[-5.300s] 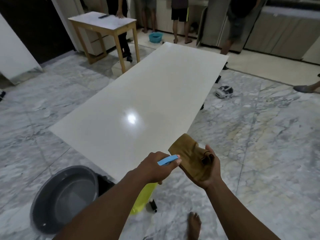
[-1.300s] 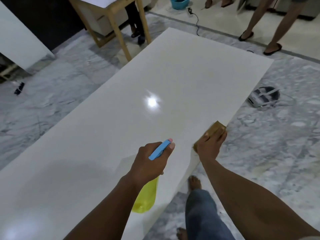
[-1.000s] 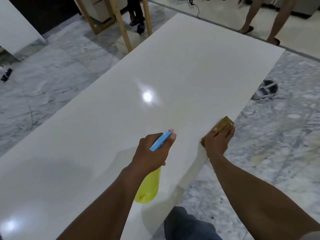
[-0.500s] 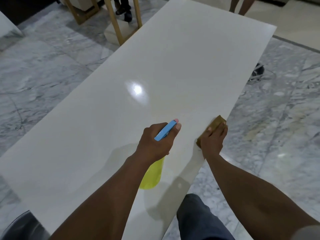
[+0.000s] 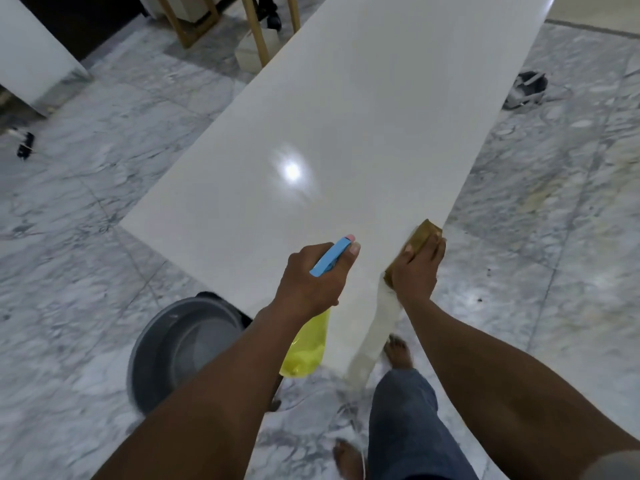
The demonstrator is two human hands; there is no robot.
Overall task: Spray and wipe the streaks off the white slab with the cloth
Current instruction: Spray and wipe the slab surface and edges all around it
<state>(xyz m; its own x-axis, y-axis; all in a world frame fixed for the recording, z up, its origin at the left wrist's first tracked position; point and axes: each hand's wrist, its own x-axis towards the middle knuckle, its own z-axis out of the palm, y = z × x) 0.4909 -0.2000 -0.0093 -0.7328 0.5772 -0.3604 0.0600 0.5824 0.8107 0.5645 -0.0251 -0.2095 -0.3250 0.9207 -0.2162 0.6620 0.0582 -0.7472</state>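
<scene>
This is an indoor room with a hard stone floor, more a work or fit-out space than a furnished living room. Whether it belongs to a home or a stone workshop cannot be told. The polished floor of large white marble tiles with grey veins [image 5: 86, 237] runs across the whole view. A long glossy white slab [image 5: 346, 116] stands raised above it. Another flat white panel [image 5: 31, 53] stands at the left beside a dark opening. Pale wooden table legs [image 5: 258, 32] rise beyond the slab. A round grey plastic basin [image 5: 166, 351] sits on the tiles at the slab's near end.
</scene>
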